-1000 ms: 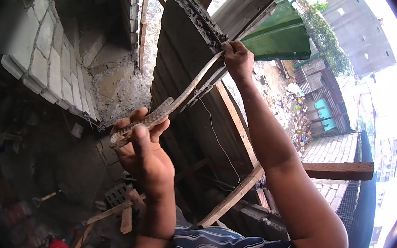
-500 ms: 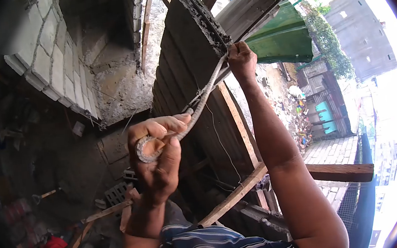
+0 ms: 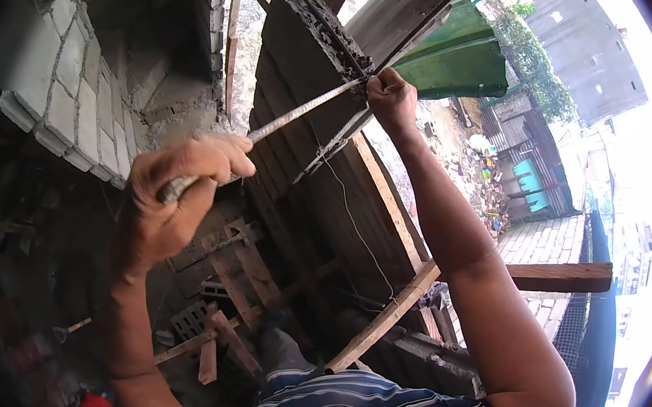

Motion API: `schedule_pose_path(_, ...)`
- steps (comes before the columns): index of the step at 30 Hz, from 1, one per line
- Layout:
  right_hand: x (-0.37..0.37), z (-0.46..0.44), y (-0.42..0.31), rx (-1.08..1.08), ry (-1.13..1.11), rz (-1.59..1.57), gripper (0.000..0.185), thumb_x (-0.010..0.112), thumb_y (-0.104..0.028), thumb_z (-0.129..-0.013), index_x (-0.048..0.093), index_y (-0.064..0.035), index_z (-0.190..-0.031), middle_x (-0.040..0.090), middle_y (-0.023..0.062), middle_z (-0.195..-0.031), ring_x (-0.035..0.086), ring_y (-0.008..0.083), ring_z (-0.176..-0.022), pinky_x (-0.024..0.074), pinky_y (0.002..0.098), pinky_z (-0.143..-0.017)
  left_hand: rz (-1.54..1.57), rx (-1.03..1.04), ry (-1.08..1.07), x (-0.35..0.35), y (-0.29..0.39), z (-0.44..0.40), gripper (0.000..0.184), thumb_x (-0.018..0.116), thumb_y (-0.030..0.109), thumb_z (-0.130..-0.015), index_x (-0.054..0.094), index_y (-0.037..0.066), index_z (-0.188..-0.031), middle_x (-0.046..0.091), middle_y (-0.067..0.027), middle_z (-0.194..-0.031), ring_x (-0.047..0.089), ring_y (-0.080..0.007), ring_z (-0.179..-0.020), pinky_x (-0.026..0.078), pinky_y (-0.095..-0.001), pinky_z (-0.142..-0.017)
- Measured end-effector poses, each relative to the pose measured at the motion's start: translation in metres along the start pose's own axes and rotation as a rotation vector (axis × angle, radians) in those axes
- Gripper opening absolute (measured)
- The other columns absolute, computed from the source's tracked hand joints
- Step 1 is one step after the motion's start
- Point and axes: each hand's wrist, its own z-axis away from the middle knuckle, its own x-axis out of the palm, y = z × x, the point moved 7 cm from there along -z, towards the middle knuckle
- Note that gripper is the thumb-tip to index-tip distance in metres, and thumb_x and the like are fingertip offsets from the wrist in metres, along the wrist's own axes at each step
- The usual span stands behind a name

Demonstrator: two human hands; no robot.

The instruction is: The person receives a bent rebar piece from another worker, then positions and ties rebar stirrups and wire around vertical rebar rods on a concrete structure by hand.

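Observation:
My left hand (image 3: 181,185) is closed around one end of a long, thin, whitish-grey steel rod (image 3: 299,115). The rod slants up to the right, and its far end comes to my right hand (image 3: 393,98). That hand is a fist at the corner of a rough concrete wall (image 3: 294,63); what lies inside its fingers is hidden. Two dark steel bars, one along the wall's top edge (image 3: 326,27) and another from the upper right (image 3: 441,9), converge beside the fist. A thin wire (image 3: 355,220) dangles below.
A concrete block wall (image 3: 73,105) rises at upper left. Green corrugated metal sheet (image 3: 457,56) is beyond my right hand. A wooden beam (image 3: 386,314) crosses near my body, with another timber (image 3: 561,277) to the right. Hollow blocks (image 3: 193,320) and planks lie far below.
My left hand has swung left and up with the rod, which now points less toward the camera. My right hand stays at the wall's corner.

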Motion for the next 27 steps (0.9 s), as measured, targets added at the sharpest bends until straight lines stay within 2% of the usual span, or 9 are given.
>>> schedule_pose_path(7, 0.001, 0.001, -0.009, -0.107, -0.015, 0.167, 0.02, 0.06, -0.021, -0.085, 0.058, -0.0043, -0.074, 0.066, 0.0186, -0.077, 0.066, 0.0405, -0.076, 0.0525, 0.0495, -0.07, -0.156, 0.088, -0.143, 0.006, 0.023, -0.018, 0.028, 0.056, -0.018, -0.076, 0.053, 0.006, -0.09, 0.071, -0.0145, -0.099, 0.069, -0.0358, -0.108, 0.053, -0.0443, -0.098)
schedule_pose_path(9, 0.004, 0.002, -0.009, -0.158, -0.046, 0.21, 0.021, 0.06, -0.023, -0.087, 0.06, -0.0049, -0.076, 0.065, 0.0183, -0.073, 0.067, 0.0396, -0.075, 0.0527, 0.0485, -0.072, -0.363, 0.199, -0.371, 0.032, 0.046, -0.021, 0.021, 0.062, -0.009, -0.074, 0.058, 0.007, -0.088, 0.068, -0.0061, -0.09, 0.069, -0.0302, -0.091, 0.056, -0.0406, -0.09)
schedule_pose_path(10, 0.004, 0.003, -0.011, -0.195, -0.032, 0.212, 0.017, 0.06, -0.02, -0.086, 0.061, -0.0059, -0.075, 0.066, 0.0181, -0.073, 0.067, 0.0399, -0.074, 0.0531, 0.048, -0.071, -0.373, 0.241, -0.382, 0.047, 0.043, -0.016, 0.007, 0.062, 0.006, -0.081, 0.059, 0.009, -0.086, 0.065, -0.0059, -0.088, 0.068, -0.0285, -0.093, 0.054, -0.0394, -0.079)
schedule_pose_path(13, 0.003, 0.004, -0.007, -0.136, -0.042, 0.185, 0.016, 0.061, -0.02, -0.085, 0.062, -0.0061, -0.076, 0.067, 0.018, -0.075, 0.068, 0.0397, -0.075, 0.0537, 0.0473, -0.071, -0.654, 0.219, -0.641, 0.075, 0.047, -0.002, 0.025, 0.072, -0.002, -0.067, 0.057, 0.009, -0.084, 0.066, -0.0057, -0.097, 0.065, -0.0328, -0.114, 0.053, -0.0444, -0.09)
schedule_pose_path(17, 0.006, 0.004, 0.002, 0.007, -0.063, 0.127, 0.018, 0.065, -0.023, -0.086, 0.065, -0.0068, -0.079, 0.07, 0.0179, -0.078, 0.07, 0.0374, -0.078, 0.0548, 0.0454, -0.073, -0.59, 0.126, -0.132, 0.039, 0.042, 0.004, 0.038, 0.071, -0.006, -0.073, 0.067, 0.006, -0.109, 0.069, -0.0113, -0.114, 0.063, -0.0353, -0.118, 0.052, -0.0463, -0.094)
schedule_pose_path(19, 0.003, 0.007, -0.002, 0.035, -0.057, 0.101, 0.017, 0.064, -0.021, -0.085, 0.065, -0.006, -0.079, 0.069, 0.0186, -0.078, 0.069, 0.0393, -0.077, 0.0546, 0.0465, -0.073, -0.638, 0.007, -0.095, 0.027, 0.03, 0.021, 0.049, 0.071, -0.006, -0.081, 0.065, 0.007, -0.129, 0.069, -0.0144, -0.118, 0.064, -0.0377, -0.116, 0.053, -0.0441, -0.097)
schedule_pose_path(21, 0.002, 0.008, -0.004, 0.057, -0.057, 0.075, 0.016, 0.063, -0.02, -0.084, 0.065, -0.0051, -0.078, 0.069, 0.0194, -0.078, 0.068, 0.0411, -0.077, 0.0543, 0.0477, -0.074, -0.504, -0.37, 0.024, 0.012, -0.007, 0.045, 0.049, 0.07, -0.001, -0.09, 0.062, 0.008, -0.137, 0.069, -0.0168, -0.116, 0.068, -0.0352, -0.111, 0.055, -0.0394, -0.094)
schedule_pose_path(22, 0.004, 0.007, -0.001, 0.054, -0.041, 0.063, 0.017, 0.064, -0.021, -0.084, 0.066, -0.0046, -0.08, 0.069, 0.0195, -0.079, 0.068, 0.0405, -0.078, 0.0544, 0.0471, -0.075, -0.376, -0.358, 0.094, 0.012, -0.018, 0.056, 0.048, 0.07, 0.006, -0.094, 0.06, 0.009, -0.14, 0.07, -0.0139, -0.108, 0.071, -0.024, -0.094, 0.055, -0.0345, -0.087)
schedule_pose_path(27, 0.007, 0.003, 0.009, 0.128, -0.033, -0.007, 0.019, 0.066, -0.022, -0.084, 0.067, -0.0029, -0.082, 0.07, 0.0195, -0.084, 0.069, 0.038, -0.083, 0.0542, 0.0453, -0.08, 0.087, -0.608, -0.012, 0.023, -0.056, 0.084, 0.063, 0.079, 0.019, -0.09, 0.053, 0.005, -0.146, 0.066, -0.0054, -0.105, 0.061, -0.011, -0.086, 0.053, -0.0286, -0.084)
